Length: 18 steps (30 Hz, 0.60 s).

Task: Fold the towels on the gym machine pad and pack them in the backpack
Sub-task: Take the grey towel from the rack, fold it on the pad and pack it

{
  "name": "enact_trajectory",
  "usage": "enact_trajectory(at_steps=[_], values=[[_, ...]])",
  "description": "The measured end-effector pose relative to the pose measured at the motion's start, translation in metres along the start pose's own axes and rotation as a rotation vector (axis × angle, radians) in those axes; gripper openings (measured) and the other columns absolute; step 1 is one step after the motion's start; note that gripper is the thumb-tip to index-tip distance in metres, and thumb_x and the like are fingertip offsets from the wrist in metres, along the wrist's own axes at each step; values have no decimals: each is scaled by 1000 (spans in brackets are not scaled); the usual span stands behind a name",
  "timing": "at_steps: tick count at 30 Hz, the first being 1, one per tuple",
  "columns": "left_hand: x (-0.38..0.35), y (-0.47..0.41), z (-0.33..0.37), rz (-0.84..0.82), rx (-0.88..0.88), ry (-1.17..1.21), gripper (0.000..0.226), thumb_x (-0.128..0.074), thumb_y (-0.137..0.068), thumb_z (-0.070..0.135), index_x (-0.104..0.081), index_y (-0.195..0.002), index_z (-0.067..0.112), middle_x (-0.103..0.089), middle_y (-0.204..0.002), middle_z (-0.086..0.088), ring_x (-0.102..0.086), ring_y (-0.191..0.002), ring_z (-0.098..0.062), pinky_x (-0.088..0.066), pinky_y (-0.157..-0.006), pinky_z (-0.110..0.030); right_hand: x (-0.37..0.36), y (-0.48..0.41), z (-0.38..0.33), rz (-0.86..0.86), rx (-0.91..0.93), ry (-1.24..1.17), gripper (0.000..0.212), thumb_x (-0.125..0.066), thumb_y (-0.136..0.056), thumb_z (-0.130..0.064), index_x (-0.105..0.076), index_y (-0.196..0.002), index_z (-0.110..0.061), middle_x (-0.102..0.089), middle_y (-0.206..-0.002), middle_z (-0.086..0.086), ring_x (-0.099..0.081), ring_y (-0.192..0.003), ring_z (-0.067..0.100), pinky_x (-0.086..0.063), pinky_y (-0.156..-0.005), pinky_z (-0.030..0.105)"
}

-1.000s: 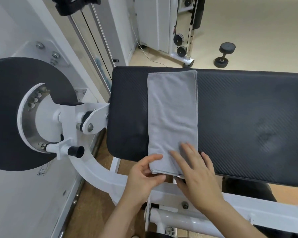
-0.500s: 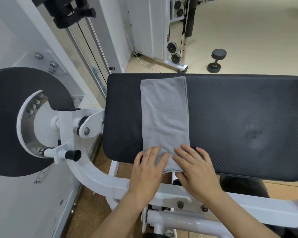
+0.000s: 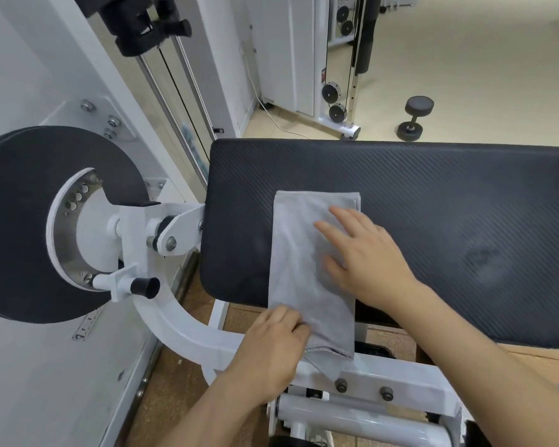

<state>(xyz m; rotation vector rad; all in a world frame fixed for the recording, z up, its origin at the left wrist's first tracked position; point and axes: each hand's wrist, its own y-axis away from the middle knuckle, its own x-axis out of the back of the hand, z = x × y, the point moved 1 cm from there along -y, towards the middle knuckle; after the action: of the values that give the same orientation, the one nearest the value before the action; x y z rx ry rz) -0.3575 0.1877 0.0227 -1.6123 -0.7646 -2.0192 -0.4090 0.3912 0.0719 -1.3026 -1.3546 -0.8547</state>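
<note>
A grey towel [image 3: 300,253], folded into a narrow strip, lies on the black gym machine pad [image 3: 433,204]. Its near end hangs over the pad's front edge. My left hand [image 3: 271,343] pinches the towel's near left corner below the pad edge. My right hand [image 3: 365,253] lies flat with fingers spread on the towel's right half, pressing it onto the pad. No backpack is in view.
A black round weight disc on a white pivot arm [image 3: 46,221] stands to the left of the pad. The white machine frame [image 3: 368,382] runs under the pad. A dumbbell [image 3: 413,117] lies on the floor behind, near a cable machine [image 3: 336,91].
The towel is shorter on the pad than before: its far edge now lies mid-pad and its near end hangs lower. My right hand slid forward onto the towel; my left moved to the corner.
</note>
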Motion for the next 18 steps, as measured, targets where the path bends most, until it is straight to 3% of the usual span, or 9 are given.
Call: enact_trajectory(at_steps=[4,7,9,12,13,15,18], values=[[20,4,-4,-105,47,299,42,-48,-93,13,-52,-135,21,-43,-125,5,-32,-123,-10,-35,-105,-27,-11,-15,12,-31,-40,108,53,-65,-77,-27,-54,-128,-21,-43,-144,8,-39,-129,27,-39,-93,47],[53,-12,-17,-142,91,508,37,-51,-95,14,-56,-127,32,-58,-120,10,-51,-113,-6,-43,-98,-26,-8,-13,11,129,-62,98,49,-71,-71,-28,-63,-118,-20,-52,-130,11,-42,-109,31,-39,-77,44],[78,-30,-27,-101,148,520,26,-52,-95,17,-61,-112,35,-66,-98,9,-61,-90,-9,-51,-82,-35,7,-8,5,204,-49,-150,42,-62,-79,-43,-65,-115,-22,-57,-116,2,-47,-99,23,-45,-74,41],[107,-64,-39,-15,219,445,15,-52,-97,27,-63,-106,32,-66,-86,7,-61,-78,-9,-52,-72,-36,32,10,-1,-110,-171,-850,66,-48,-74,-73,-53,-129,-38,-57,-117,-16,-55,-102,1,-49,-88,29],[113,-76,-41,1,220,421,14,-52,-97,29,-64,-102,28,-65,-86,7,-61,-78,-11,-51,-72,-36,35,16,-3,-198,-173,-894,74,-52,-70,-75,-43,-136,-42,-52,-126,-20,-52,-111,-4,-46,-94,26],[116,-97,-45,15,220,357,13,-51,-97,29,-62,-93,25,-63,-83,8,-60,-78,-13,-49,-71,-37,32,22,-4,-216,-141,-619,86,-65,-74,-64,-24,-147,-44,-40,-137,-22,-43,-121,-3,-42,-96,25],[109,-115,-51,74,269,352,13,-51,-97,32,-60,-91,25,-62,-84,12,-59,-81,-13,-48,-72,-35,16,12,0,48,-177,-402,64,-62,-90,-35,-33,-146,-32,-53,-125,-7,-54,-107,14,-42,-79,27]])
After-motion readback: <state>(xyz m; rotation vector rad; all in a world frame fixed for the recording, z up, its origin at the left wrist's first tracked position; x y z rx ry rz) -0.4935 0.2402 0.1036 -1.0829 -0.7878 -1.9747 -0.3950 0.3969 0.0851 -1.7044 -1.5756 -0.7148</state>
